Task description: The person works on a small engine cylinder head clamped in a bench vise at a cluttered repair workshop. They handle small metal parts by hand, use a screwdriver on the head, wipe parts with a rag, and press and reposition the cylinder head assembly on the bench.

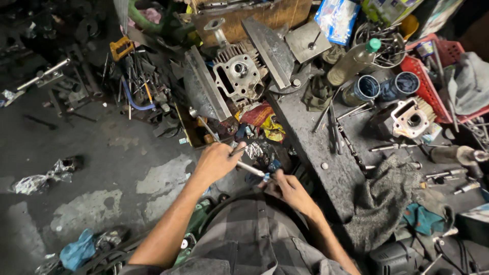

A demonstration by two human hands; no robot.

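I'm closing my left hand (216,162) round a thin silver metal rod (250,169) | rod is slanting down-right | my right hand (288,189) is pinching its lower end.

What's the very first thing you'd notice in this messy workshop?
Probably the two hands low in the middle: the left hand and right hand share a thin metal rod. Above them sits a finned grey engine part, and two blue-lined cans stand on the dark workbench at right.

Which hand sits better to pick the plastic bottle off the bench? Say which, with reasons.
Probably the right hand: it sits beside the bench, on the bottle's side. The left hand grips a metal rod out over the floor.
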